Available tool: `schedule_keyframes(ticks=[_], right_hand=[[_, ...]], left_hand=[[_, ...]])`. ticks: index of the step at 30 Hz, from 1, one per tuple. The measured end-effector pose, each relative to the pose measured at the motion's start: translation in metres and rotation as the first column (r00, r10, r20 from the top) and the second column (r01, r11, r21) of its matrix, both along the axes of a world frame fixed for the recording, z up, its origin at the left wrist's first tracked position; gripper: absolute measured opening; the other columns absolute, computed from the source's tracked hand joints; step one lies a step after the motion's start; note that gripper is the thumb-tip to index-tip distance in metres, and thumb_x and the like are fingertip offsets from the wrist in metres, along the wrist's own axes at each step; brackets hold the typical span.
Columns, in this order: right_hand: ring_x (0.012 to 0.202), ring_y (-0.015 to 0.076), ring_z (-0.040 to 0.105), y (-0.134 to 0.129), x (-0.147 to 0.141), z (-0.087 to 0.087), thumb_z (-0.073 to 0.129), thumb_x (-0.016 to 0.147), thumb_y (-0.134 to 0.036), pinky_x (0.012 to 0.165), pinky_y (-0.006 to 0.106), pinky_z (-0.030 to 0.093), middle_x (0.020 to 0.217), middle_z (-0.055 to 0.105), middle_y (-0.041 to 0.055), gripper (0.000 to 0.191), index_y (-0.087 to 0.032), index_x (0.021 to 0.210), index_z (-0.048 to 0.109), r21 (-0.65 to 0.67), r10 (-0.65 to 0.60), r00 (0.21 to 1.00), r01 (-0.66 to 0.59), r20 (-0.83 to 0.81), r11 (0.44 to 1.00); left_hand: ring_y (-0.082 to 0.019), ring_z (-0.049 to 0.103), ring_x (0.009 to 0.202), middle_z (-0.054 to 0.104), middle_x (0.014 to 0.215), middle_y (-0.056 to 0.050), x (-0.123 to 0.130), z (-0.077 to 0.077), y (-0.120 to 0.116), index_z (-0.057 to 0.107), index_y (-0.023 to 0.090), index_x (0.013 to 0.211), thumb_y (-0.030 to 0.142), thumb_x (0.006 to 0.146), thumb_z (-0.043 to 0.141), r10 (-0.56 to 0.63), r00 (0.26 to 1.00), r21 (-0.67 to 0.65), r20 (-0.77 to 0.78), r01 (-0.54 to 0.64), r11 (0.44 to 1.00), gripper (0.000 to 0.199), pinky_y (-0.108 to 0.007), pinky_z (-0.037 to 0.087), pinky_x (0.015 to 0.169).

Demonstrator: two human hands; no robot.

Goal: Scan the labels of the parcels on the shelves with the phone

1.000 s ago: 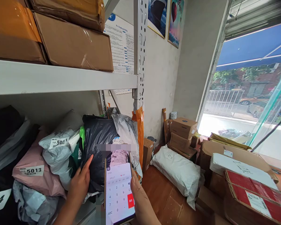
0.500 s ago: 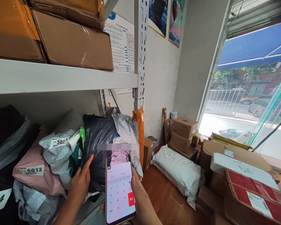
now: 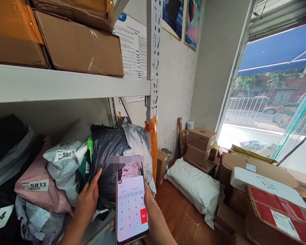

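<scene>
In my right hand (image 3: 155, 217) is a smartphone (image 3: 131, 214), its thumb along the right edge of the case. The screen shows a number keypad with a red button and, above it, a camera picture of a pink-tinted label. Behind the phone stands a black plastic mailer bag (image 3: 108, 149) on the lower shelf. My left hand (image 3: 89, 195) grips this bag's left side, with one finger stretched across its front; the other fingers are partly hidden. A grey mailer bag (image 3: 139, 139) leans against the black one, and the phone covers part of both.
Left of my hands lie a pink parcel (image 3: 42, 190) labelled 5013 and a pale grey parcel (image 3: 63, 163). Above runs a white shelf beam (image 3: 71, 85) bearing cardboard boxes (image 3: 81, 44). At right, a white wrapped parcel (image 3: 193, 187) and several boxes (image 3: 201, 139) occupy the floor.
The view has shifted very slightly, and the phone sits a touch further right and lower. My left hand stays on the black mailer bag.
</scene>
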State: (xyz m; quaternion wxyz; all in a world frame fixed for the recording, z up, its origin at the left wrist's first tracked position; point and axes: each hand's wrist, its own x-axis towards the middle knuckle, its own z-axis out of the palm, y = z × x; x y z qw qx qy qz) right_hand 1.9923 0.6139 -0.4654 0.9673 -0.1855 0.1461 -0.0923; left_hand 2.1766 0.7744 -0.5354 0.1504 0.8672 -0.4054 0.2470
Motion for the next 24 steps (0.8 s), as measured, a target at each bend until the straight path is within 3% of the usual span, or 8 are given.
schedule_keyframes(ticks=[5,9,13,15,17,20,22,24], right_hand=[[0.092,0.0281,0.067,-0.001,-0.003,-0.004,0.064,0.075,-0.067,0.065,0.037,0.056,0.116,0.062,0.0144,0.105,-0.022,0.148,0.004,-0.028,0.033,0.999,-0.033,-0.013,0.999],[0.091,0.0292,0.067,0.006,0.006,-0.035,0.063,0.077,-0.065,0.063,0.037,0.056,0.111,0.064,0.0153,0.101,-0.020,0.148,0.007,-0.074,0.018,0.999,-0.014,0.051,0.997],[0.084,0.0285,0.068,0.013,0.025,-0.074,0.064,0.075,-0.066,0.054,0.034,0.055,0.103,0.065,0.0138,0.110,-0.021,0.148,-0.004,-0.059,0.058,0.997,-0.054,0.054,0.997],[0.078,0.0273,0.069,0.015,0.032,-0.085,0.063,0.075,-0.067,0.046,0.029,0.052,0.103,0.065,0.0137,0.111,-0.022,0.147,-0.008,-0.027,0.064,0.996,-0.063,0.057,0.998],[0.071,0.0252,0.070,0.015,0.036,-0.091,0.060,0.079,-0.067,0.040,0.024,0.049,0.106,0.064,0.0142,0.106,-0.024,0.147,-0.009,-0.006,0.079,0.992,-0.079,0.094,0.997],[0.068,0.0248,0.070,0.015,0.037,-0.092,0.060,0.080,-0.066,0.036,0.022,0.048,0.106,0.064,0.0137,0.104,-0.025,0.147,-0.008,0.012,0.090,0.986,-0.093,0.138,0.996],[0.070,0.0258,0.070,0.015,0.036,-0.091,0.061,0.078,-0.066,0.035,0.020,0.046,0.103,0.065,0.0125,0.106,-0.026,0.147,-0.008,0.022,0.088,0.987,-0.091,0.132,0.996],[0.071,0.0257,0.070,0.016,0.036,-0.090,0.062,0.077,-0.066,0.036,0.020,0.045,0.102,0.065,0.0120,0.109,-0.026,0.147,-0.011,0.035,0.086,0.989,-0.091,0.120,0.995]], left_hand=[[-0.013,0.063,0.068,0.067,0.095,-0.008,0.000,-0.002,0.001,0.054,0.017,0.130,0.028,0.099,0.031,0.042,0.997,0.007,-0.067,-0.041,0.999,0.041,-0.019,0.044,0.051],[-0.016,0.062,0.061,0.066,0.083,-0.006,-0.006,0.013,-0.006,0.049,0.021,0.137,0.030,0.097,0.028,0.145,0.972,0.179,-0.183,-0.112,0.978,0.046,-0.023,0.042,0.048],[-0.021,0.064,0.067,0.067,0.098,-0.005,-0.018,0.056,-0.028,0.036,0.026,0.145,0.020,0.093,0.030,0.415,0.880,0.582,-0.229,-0.218,0.784,0.053,-0.032,0.045,0.054],[-0.025,0.065,0.079,0.066,0.102,-0.007,-0.023,0.084,-0.046,0.040,0.024,0.143,0.017,0.091,0.035,0.455,0.875,0.704,-0.166,-0.218,0.676,0.053,-0.036,0.048,0.063],[-0.030,0.062,0.093,0.064,0.097,-0.010,-0.025,0.109,-0.068,0.059,0.020,0.128,0.018,0.088,0.043,0.408,0.911,0.764,-0.060,-0.221,0.606,0.043,-0.042,0.048,0.076],[-0.032,0.062,0.092,0.058,0.105,-0.015,-0.023,0.133,-0.110,0.072,0.014,0.099,0.023,0.091,0.042,0.335,0.942,0.772,0.016,-0.225,0.595,0.033,-0.044,0.046,0.082],[-0.029,0.065,0.086,0.057,0.113,-0.018,-0.018,0.137,-0.139,0.060,0.011,0.123,0.014,0.093,0.029,0.382,0.924,0.767,-0.006,-0.240,0.595,0.043,-0.039,0.049,0.071],[-0.029,0.066,0.087,0.061,0.107,-0.020,-0.013,0.135,-0.162,0.057,0.006,0.126,0.004,0.089,0.026,0.427,0.903,0.798,-0.045,-0.225,0.559,0.048,-0.034,0.049,0.067]])
